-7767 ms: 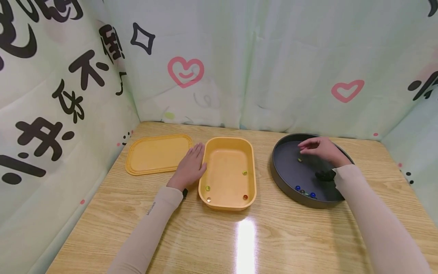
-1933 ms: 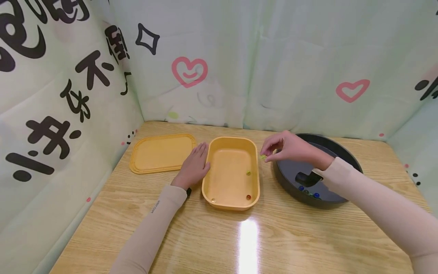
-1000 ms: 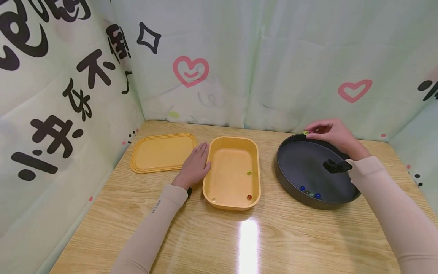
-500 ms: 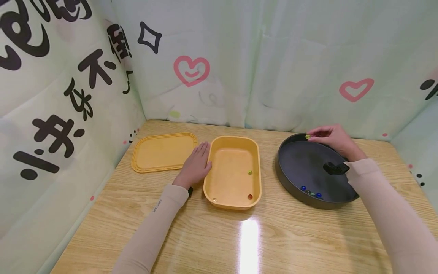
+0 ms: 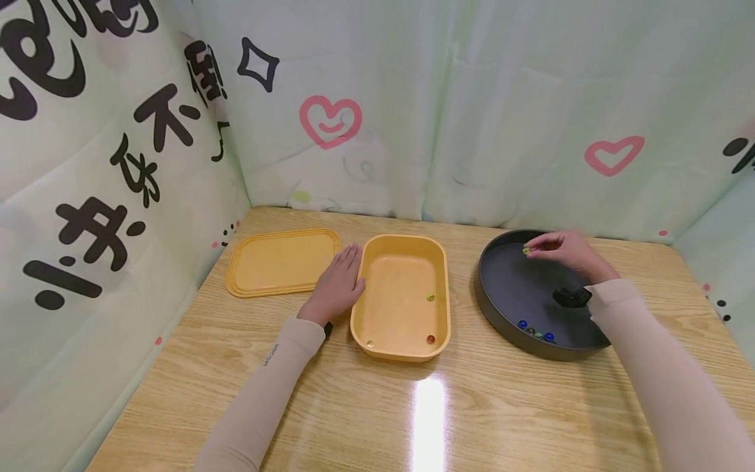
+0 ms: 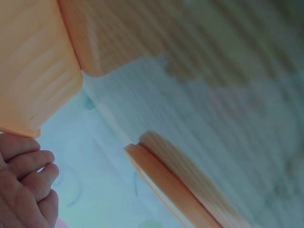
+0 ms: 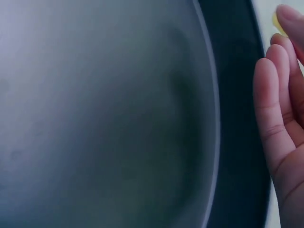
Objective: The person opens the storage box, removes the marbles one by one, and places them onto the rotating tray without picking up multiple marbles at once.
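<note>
My right hand (image 5: 569,252) pinches a yellow-green marble (image 5: 527,250) between thumb and fingertips, over the far part of a round dark tray (image 5: 498,321). In the right wrist view the marble (image 7: 279,24) shows beside the thumb, outside the tray's dark wall in that view. Several blue, dark and greenish marbles (image 5: 549,337) lie together at the tray's near edge. My left hand (image 5: 335,285) rests with straight fingers along the left side of a yellow box (image 5: 446,288). Inside the box are a yellow marble (image 5: 430,297), an orange-brown one (image 5: 430,339) and a clear one (image 5: 370,344).
A flat yellow lid (image 5: 277,262) lies on the wooden table (image 5: 377,413), left of the box, close by the left fingers. A printed curtain (image 5: 489,111) hangs behind the table and along its sides. A black wrist camera (image 5: 571,298) sits below the right wrist.
Yellow marbles once in the box's left front and in the tray no longer show there. The right hand carried a yellow-green marble from beside the box to the tray's far rim, then lowered it.
</note>
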A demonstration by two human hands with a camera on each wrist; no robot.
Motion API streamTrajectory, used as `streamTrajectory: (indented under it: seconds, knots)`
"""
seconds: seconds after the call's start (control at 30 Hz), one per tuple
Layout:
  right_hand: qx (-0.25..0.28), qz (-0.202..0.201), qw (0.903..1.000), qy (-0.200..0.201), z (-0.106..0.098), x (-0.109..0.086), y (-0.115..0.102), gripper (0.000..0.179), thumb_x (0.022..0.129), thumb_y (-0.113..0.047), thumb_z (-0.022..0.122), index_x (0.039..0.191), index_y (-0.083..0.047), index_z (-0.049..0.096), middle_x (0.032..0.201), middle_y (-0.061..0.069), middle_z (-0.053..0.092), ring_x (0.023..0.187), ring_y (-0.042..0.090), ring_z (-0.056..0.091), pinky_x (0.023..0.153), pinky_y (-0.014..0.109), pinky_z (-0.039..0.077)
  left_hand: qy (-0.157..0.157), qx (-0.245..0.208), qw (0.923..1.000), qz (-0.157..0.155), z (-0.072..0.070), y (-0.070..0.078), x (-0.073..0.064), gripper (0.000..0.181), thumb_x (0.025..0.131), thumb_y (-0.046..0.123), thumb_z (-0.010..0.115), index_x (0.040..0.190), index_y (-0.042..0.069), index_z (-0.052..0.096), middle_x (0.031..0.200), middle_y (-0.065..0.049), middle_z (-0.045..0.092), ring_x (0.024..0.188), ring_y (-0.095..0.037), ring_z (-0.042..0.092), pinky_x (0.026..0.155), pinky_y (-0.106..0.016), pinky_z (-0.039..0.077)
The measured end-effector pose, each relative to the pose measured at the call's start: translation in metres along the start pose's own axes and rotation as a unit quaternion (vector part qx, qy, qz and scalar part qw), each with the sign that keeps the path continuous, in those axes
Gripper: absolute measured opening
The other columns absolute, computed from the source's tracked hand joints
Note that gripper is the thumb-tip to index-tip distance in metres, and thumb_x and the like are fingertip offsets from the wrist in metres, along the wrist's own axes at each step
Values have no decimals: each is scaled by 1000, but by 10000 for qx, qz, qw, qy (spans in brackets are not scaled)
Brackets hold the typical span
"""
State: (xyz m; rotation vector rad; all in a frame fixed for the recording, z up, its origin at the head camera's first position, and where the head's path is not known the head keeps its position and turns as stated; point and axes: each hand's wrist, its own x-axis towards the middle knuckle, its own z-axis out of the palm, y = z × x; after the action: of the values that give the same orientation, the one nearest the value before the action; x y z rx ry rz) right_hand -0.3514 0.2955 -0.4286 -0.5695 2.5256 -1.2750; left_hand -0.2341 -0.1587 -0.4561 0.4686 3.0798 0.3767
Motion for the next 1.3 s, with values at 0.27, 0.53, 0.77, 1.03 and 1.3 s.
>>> streamTrajectory:
  seconds: [0.27, 0.53, 0.77, 1.03, 1.3]
  knots:
    - [-288, 605, 9965, -506, 4, 3, 16, 40, 86, -25, 68, 112, 6, 65, 89, -15, 72, 81, -2, 63, 72, 16, 50, 22, -81, 10000, -13, 1, 0, 0, 62, 99, 26, 37, 149, -2, 13, 156, -18, 17, 147, -28, 14, 121, -39, 11]
    - [-552, 778, 9931, -686, 5, 6, 19, 37, 84, -20, 70, 111, 5, 67, 90, -3, 74, 76, 2, 63, 68, 22, 51, 25, -86, 10000, -24, 2, -1, 0, 62, 99, 27, 37, 149, -2, 13, 157, -16, 16, 147, -27, 13, 121, -38, 10]
    - [-761, 734, 9917, -733, 5, 8, 16, 31, 84, -14, 69, 108, 5, 68, 92, 5, 74, 76, 0, 63, 69, 21, 52, 27, -115, 9999, -29, 1, -1, 0, 62, 99, 26, 37, 149, -2, 13, 157, -16, 16, 147, -28, 14, 121, -38, 10]
    - [-558, 597, 9947, -625, -9, 7, 9, 39, 86, -17, 67, 115, 8, 62, 96, 0, 73, 80, -5, 63, 72, 13, 50, 24, -112, 9999, -38, 2, -1, 1, 62, 99, 27, 37, 149, -1, 13, 157, -16, 16, 147, -27, 14, 121, -38, 10]
    - [-512, 170, 9979, -352, -16, 6, -49, 37, 86, -18, 68, 115, 5, 64, 88, -21, 68, 83, -3, 64, 73, 13, 51, 12, -185, 9998, -30, 1, -1, 2, 62, 99, 26, 37, 149, -2, 14, 156, -17, 17, 147, -27, 14, 121, -38, 10]
